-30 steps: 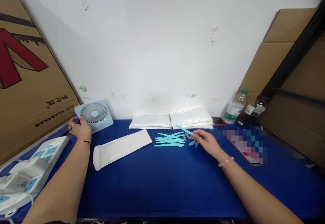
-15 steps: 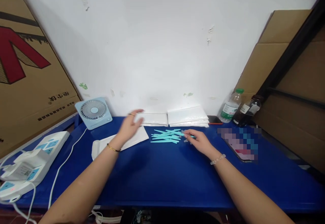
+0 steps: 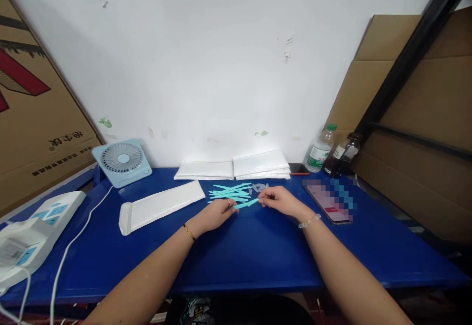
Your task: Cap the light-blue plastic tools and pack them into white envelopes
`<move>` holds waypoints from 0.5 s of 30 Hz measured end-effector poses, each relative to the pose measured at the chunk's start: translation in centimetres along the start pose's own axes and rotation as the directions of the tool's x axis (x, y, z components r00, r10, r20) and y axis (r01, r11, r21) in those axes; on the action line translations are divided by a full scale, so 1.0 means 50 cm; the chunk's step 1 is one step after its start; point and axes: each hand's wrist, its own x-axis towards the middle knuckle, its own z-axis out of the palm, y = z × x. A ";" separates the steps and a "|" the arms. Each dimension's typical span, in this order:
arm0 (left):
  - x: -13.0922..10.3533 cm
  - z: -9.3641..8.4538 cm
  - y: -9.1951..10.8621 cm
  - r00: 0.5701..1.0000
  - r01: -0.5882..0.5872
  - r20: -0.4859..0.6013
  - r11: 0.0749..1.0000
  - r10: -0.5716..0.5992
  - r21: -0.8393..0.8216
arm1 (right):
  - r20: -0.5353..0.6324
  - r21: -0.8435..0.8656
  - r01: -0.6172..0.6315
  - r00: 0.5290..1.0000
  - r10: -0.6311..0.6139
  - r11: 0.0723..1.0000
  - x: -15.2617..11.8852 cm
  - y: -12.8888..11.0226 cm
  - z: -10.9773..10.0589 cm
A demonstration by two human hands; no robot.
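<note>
Between my two hands is a slim teal stick [image 3: 246, 204], shaped like an eyebrow razor. My left hand [image 3: 217, 214] pinches its left end, and my right hand [image 3: 277, 200] grips the other end in the fingertips. Just behind lies a loose pile of similar teal razors [image 3: 228, 191], crossed over one another on the blue table [image 3: 236, 261]. Several small translucent grey pieces [image 3: 258, 188] are beside the pile, partly hidden by my right hand. A white padded envelope [image 3: 162, 205] lies slantwise to the left of my left hand.
White padded envelopes [image 3: 261, 163] are stacked against the wall, with another envelope pile [image 3: 204, 169] adjoining. A blue fan [image 3: 123, 160] and a power strip [image 3: 55, 226] stand left. To the right are a phone [image 3: 328, 204], a water bottle [image 3: 321, 150] and a dark bottle [image 3: 342, 155].
My left hand has come right and down from above the white envelope to the teal razor. My right hand has drawn the razor toward me, off the pile. The camera view has shifted slightly.
</note>
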 end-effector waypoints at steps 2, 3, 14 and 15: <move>-0.001 0.001 -0.004 1.000 -0.018 0.004 1.000 0.018 -0.005 | -0.087 -0.056 -0.035 0.996 0.030 0.998 -0.001 0.018 -0.017; -0.001 0.001 -0.006 1.000 -0.025 0.004 1.000 0.025 -0.006 | -0.137 -0.108 -0.057 0.990 0.042 0.993 -0.002 0.027 -0.024; 0.002 -0.012 -0.028 0.999 -0.047 -0.031 0.987 0.042 -0.152 | -0.036 -0.366 0.002 0.999 -0.017 0.931 -0.001 0.039 -0.024; 0.002 -0.014 -0.029 1.000 -0.024 -0.017 0.979 0.021 -0.203 | -0.027 -0.377 0.010 0.999 -0.022 0.926 0.000 0.038 -0.021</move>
